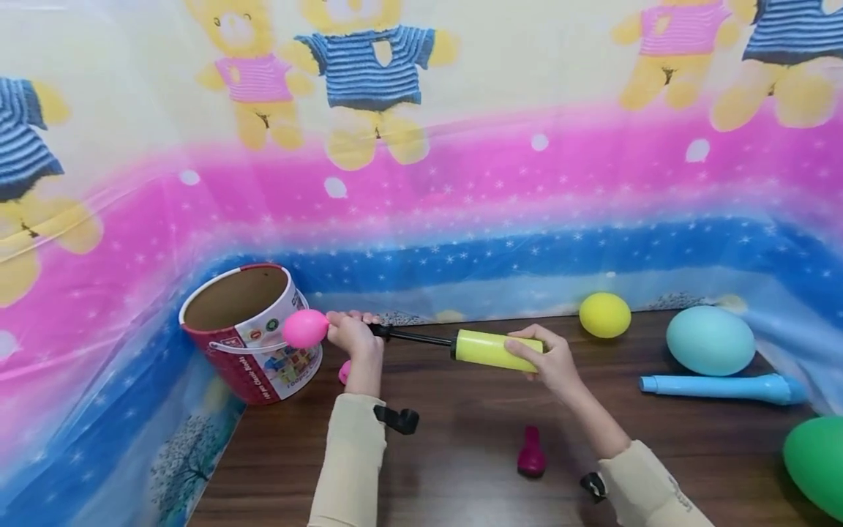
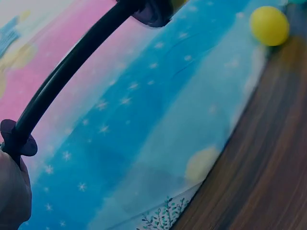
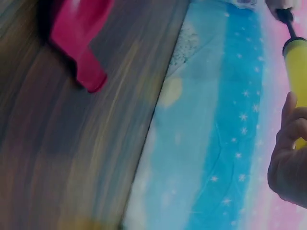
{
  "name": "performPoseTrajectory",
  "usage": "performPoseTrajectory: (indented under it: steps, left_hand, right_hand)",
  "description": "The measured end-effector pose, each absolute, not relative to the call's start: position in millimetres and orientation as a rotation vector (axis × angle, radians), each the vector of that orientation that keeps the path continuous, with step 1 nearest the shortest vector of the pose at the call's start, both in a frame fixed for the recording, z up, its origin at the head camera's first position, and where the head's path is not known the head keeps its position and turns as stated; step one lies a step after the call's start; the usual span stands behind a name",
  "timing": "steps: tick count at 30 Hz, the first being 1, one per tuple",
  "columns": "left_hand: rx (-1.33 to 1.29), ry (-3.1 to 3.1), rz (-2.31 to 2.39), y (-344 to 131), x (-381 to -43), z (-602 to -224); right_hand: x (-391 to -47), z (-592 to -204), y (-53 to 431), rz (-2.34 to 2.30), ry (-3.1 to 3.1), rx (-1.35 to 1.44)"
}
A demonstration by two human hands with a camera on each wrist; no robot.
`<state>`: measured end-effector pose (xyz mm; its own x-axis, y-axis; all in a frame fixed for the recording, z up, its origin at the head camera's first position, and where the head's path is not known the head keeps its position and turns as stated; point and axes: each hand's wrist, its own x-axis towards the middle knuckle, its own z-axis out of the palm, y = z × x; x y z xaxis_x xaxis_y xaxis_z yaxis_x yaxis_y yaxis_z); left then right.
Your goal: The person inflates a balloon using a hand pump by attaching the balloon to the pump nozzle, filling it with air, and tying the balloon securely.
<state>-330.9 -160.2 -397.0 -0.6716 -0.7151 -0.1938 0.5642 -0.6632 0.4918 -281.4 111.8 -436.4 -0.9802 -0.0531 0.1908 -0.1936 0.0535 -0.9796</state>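
A balloon pump (image 1: 497, 350) with a yellow barrel and a black rod drawn out lies across both hands, above the table. My right hand (image 1: 556, 360) grips the yellow barrel; the right wrist view shows its fingers curled round the barrel (image 3: 296, 72). At the other side, my left hand (image 1: 358, 340) holds the pump's black end. A small, partly inflated pink balloon (image 1: 306, 329) sticks out leftward from that hand, its neck hidden by the fingers. In the left wrist view the black rod (image 2: 67, 72) runs up from the left hand (image 2: 14, 191).
A red and white bucket (image 1: 253, 366) stands behind the pink balloon. Flat magenta balloon (image 1: 530, 454) lies on the table (image 1: 454, 439). Rightward are a yellow balloon (image 1: 604, 315), a light blue balloon (image 1: 711, 340), a blue tube-like object (image 1: 718, 388) and a green balloon (image 1: 819, 465).
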Motion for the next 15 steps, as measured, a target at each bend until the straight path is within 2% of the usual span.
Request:
performPoseTrajectory:
  steps: [5, 9, 15]
  left_hand:
    - [0.54, -0.47, -2.296, -135.3, -325.8, -403.3]
    - [0.566, -0.452, -2.331, -116.0, -322.3, -406.8]
    - [0.445, -0.594, -2.326, -136.6, -333.8, -397.1]
  right_hand:
    - [-296.2, -429.3, 86.3, 2.159, -2.032, 0.117]
    - [-297.0, -429.7, 60.7, 2.108, -2.044, 0.171]
    - [-286.8, -439.0, 90.7, 2.079, -2.103, 0.178]
